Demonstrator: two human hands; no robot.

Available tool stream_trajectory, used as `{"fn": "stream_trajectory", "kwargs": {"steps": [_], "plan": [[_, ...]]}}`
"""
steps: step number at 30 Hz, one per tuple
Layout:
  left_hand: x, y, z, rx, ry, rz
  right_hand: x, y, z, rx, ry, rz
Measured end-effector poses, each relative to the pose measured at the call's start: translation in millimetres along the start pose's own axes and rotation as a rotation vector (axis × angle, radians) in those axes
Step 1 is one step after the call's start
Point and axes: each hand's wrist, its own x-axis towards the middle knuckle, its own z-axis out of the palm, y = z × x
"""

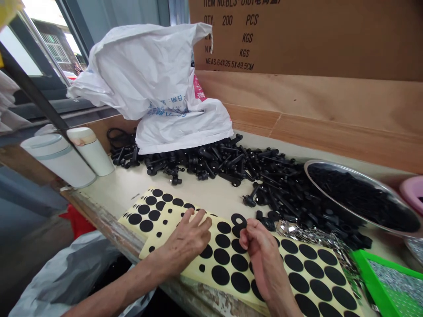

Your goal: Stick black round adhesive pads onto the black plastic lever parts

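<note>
On the brown cardboard carton [297,39] stands in black print "ITEM NO:BLS-0101", cut off at its end, then "QTY: 200 PCS", two "KGS" lines with no figure, and "MEAS 64X35.5X49.5CM". The white plastic sack [155,88] carries blue print, but its folds make it unreadable.

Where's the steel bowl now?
In the head view, the steel bowl sits at the right of the bench, the heap of black plastic parts along its left side and a pink container past its rim.
</note>
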Motion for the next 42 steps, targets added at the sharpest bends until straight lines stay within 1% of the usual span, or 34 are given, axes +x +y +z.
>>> {"fn": "stream_trajectory", "kwargs": {"steps": [2,4,6,9,10,12,15,18,19,21,23,25,27,30,35,42], "plan": [[-1.8,-1.7,-8.0,-0.079,-0.059,-0.014,0.4,1.4,-0.4,-0.006,0.010,0.000],[-2.0,-3.8,-18.7,-0.239,-0.072,-0.109,-0.7,2.0,0.1,-0.025,0.005,0.013],[-0.3,-4.2,-28.7,-0.452,-0.028,-0.245,-3.1,2.1,2.1,-0.074,-0.046,0.051],[6.1,1.3,-37.2,-0.792,0.085,-0.447,-7.5,2.1,8.0,-0.187,-0.167,0.092],[9.0,4.3,-37.7,-0.881,0.116,-0.499,-8.7,2.2,10.3,-0.224,-0.192,0.091],[14.7,10.3,-35.4,-0.994,0.166,-0.581,-9.9,3.0,14.2,-0.292,-0.199,0.075],[20.3,16.8,-27.7,-1.031,0.250,-0.637,-7.8,7.9,15.9,-0.348,-0.151,0.046],[21.0,20.3,-21.6,-1.097,0.329,-0.702,-1.1,16.8,11.6,-0.362,-0.121,0.003],[20.4,21.3,-20.8,-1.175,0.339,-0.742,1.4,19.6,9.5,-0.365,-0.102,-0.020],[19.1,22.7,-20.4,-1.401,0.328,-0.842,5.1,22.9,5.8,-0.370,-0.043,-0.063],[18.5,23.7,-20.6,-1.572,0.326,-0.914,5.5,22.1,4.8,-0.368,-0.025,-0.051],[19.4,24.7,-19.9,-1.618,0.359,-0.922,2.7,18.4,7.3,-0.343,-0.078,0.013],[21.4,26.2,-18.4,-1.643,0.370,-0.896,-1.1,14.3,11.6,-0.307,-0.116,0.051],[24.7,29.7,-16.5,-1.742,0.344,-0.880,-4.0,11.9,15.7,-0.289,-0.079,0.030],[26.9,34.7,-16.3,-1.834,0.303,-0.869,-4.0,12.5,14.6,-0.308,-0.028,-0.013],[26.0,34.9,-12.5,-1.923,0.360,-0.899,-7.5,6.5,18.7,-0.316,-0.006,-0.057]]}}
